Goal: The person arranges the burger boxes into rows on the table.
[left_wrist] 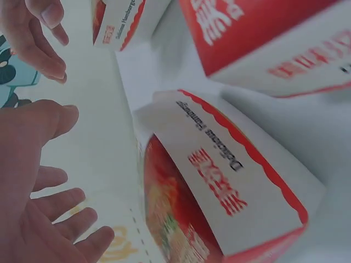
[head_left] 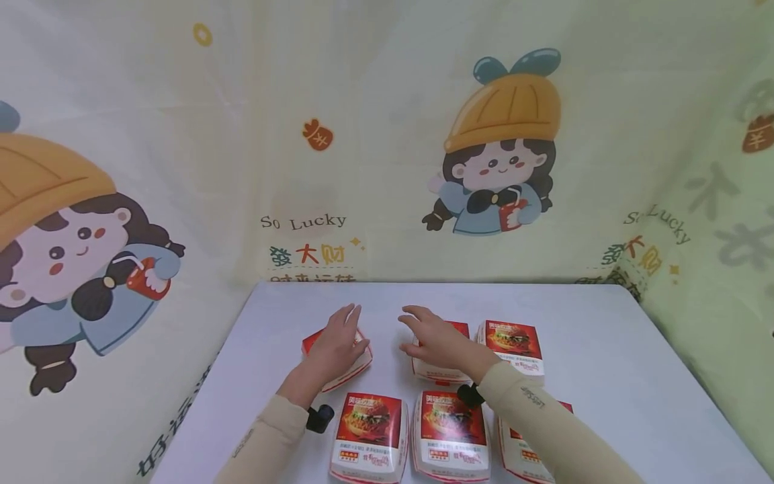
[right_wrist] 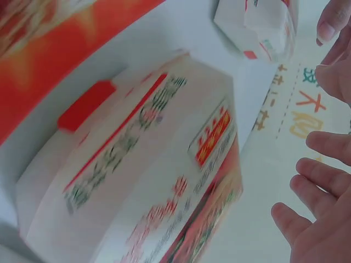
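Two bare hands hover over white-and-red hamburger boxes, fingers spread and holding nothing. The left hand (head_left: pixel 334 346) is above a hamburger box (head_left: pixel 357 371) turned at an angle, partly hidden under it; in the left wrist view that box (left_wrist: pixel 236 170) lies apart from the fingers. My right hand (head_left: pixel 440 344) hangs over another hamburger box (head_left: pixel 435 371), which it partly covers. The right wrist view shows this box (right_wrist: pixel 148 170) beside the extended fingers (right_wrist: pixel 315 186). A gap separates the two hands, palms roughly facing each other.
To the right at the back sits another hamburger box (head_left: pixel 512 349). In front stand a left box (head_left: pixel 369 433), a middle box (head_left: pixel 450 437) and a right box (head_left: pixel 523 457) partly behind the right sleeve (head_left: pixel 544 417). A printed curtain (head_left: pixel 387 134) surrounds the white table (head_left: pixel 611 363).
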